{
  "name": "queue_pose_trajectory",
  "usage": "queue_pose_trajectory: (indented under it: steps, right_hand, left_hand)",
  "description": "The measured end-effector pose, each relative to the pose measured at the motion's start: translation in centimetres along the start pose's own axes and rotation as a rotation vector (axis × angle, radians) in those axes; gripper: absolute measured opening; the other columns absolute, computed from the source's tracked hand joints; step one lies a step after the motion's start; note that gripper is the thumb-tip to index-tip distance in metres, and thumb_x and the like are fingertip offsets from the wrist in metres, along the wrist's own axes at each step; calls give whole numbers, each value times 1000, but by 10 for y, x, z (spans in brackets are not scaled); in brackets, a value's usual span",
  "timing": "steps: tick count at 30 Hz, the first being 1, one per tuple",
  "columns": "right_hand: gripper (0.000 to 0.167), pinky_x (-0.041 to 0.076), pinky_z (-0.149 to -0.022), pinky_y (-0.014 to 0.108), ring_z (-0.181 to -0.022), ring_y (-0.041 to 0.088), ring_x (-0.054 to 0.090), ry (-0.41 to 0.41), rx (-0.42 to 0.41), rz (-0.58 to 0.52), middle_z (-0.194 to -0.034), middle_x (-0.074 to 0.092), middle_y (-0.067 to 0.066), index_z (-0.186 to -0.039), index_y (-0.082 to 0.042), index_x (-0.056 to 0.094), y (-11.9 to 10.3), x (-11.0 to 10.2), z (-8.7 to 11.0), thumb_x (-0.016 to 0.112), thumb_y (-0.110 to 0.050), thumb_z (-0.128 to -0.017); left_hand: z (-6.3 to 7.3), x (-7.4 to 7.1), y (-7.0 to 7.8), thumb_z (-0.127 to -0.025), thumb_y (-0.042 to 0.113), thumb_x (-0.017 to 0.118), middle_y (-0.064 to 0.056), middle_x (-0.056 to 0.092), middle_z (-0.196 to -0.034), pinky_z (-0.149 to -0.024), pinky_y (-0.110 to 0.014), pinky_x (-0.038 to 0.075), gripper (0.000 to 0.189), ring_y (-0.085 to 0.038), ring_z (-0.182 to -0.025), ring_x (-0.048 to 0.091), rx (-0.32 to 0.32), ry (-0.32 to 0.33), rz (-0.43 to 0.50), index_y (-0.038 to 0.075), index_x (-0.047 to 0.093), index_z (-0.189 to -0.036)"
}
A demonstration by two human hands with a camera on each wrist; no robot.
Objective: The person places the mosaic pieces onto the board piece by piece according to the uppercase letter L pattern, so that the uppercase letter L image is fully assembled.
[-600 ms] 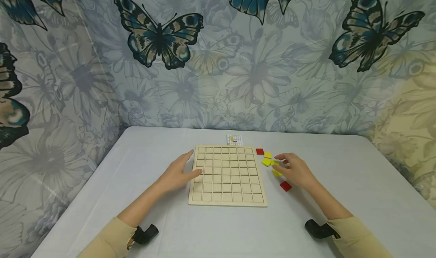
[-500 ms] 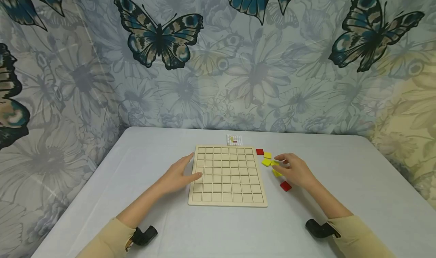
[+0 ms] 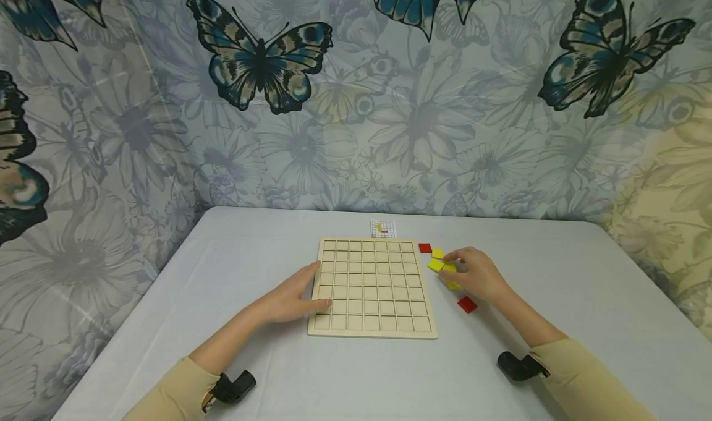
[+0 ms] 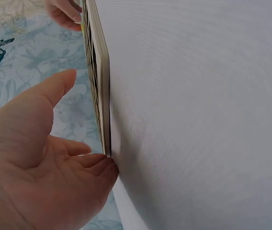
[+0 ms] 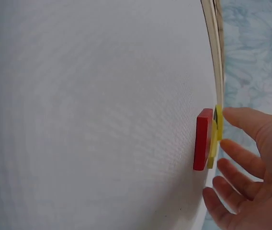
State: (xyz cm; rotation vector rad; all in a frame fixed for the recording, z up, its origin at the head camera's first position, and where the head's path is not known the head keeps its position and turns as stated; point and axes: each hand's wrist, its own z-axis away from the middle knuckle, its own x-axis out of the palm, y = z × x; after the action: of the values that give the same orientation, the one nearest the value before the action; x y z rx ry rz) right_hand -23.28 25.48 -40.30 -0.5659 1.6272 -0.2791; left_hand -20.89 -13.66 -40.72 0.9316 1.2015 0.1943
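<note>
My left hand (image 3: 286,297) is at the left side of the wooden grid board (image 3: 371,288), thumb over its face. In the left wrist view the fingertips of my left hand (image 4: 54,163) touch the board's edge (image 4: 105,105). My right hand (image 3: 477,275) reaches over several yellow square tiles (image 3: 436,265) beside the board, thumb and index finger apart. In the right wrist view the fingertips of my right hand (image 5: 246,172) are at a yellow tile (image 5: 220,124); whether they grip it is unclear. The hand partly covers a lower yellow tile (image 3: 453,285).
One red tile (image 3: 467,305) lies nearest me, right of the board; another red tile (image 3: 425,248) is by its far right corner. A small printed grid card (image 3: 383,228) lies behind the board. A white cloth (image 3: 250,248) covers the table.
My left hand has slid nearer to me along the board's left edge. My right hand has moved slightly left, its thumb and index finger closer over the yellow tiles.
</note>
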Motion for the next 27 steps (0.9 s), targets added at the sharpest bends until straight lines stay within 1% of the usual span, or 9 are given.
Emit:
queue_pose_trajectory:
  steps: [3,5,8,12,15,20,27]
  right_hand:
    - [34,47,-88,51,-102,36,53,-4,17,12,-117,60,23,-109,1,69,0,2,-3,76,-21,-85]
    - [34,47,-87,51,-101,36,53,-6,21,15,-116,60,22,-109,1,69,1,3,-4,77,-22,-84]
    - [34,48,-86,50,-99,35,54,-7,19,25,-114,61,21,-108,1,70,1,4,-6,77,-22,-84]
    - [33,48,-83,47,-96,33,54,-9,15,26,-112,62,19,-106,0,70,2,3,-7,78,-22,-83]
    - [32,48,-81,46,-94,31,55,-13,13,18,-109,63,17,-104,-1,71,2,2,-7,79,-23,-82]
    - [32,49,-79,44,-93,30,56,-21,25,7,-108,64,16,-102,-2,71,1,2,-7,80,-26,-82]
    - [32,49,-78,43,-92,29,57,-38,67,8,-107,65,16,-104,-2,71,0,3,-8,78,-25,-83]
  left_hand:
    - [0,1,-2,-93,38,66,-26,12,-158,-116,-50,14,94,-37,-147,10,35,-33,-17,-7,9,-153]
    - [1,1,-2,-92,40,66,-27,8,-158,-116,-51,12,97,-38,-147,7,36,-56,-30,-8,6,-153]
    - [1,2,-2,-91,45,66,-26,2,-159,-116,-52,10,103,-38,-147,1,7,-92,-47,-8,4,-153]
    - [3,3,-1,-87,52,68,-20,-4,-161,-116,-51,9,109,-34,-147,-3,-37,-131,-63,-4,2,-154]
    - [4,3,0,-85,54,69,-18,-6,-161,-116,-51,10,112,-33,-148,-5,-48,-144,-71,-2,1,-155]
    - [6,2,1,-84,56,70,-16,-8,-162,-115,-52,11,114,-32,-148,-6,-49,-166,-92,1,1,-155]
    - [7,2,1,-83,52,73,-21,-7,-161,-115,-54,12,114,-36,-147,-5,-15,-176,-105,-4,2,-154]
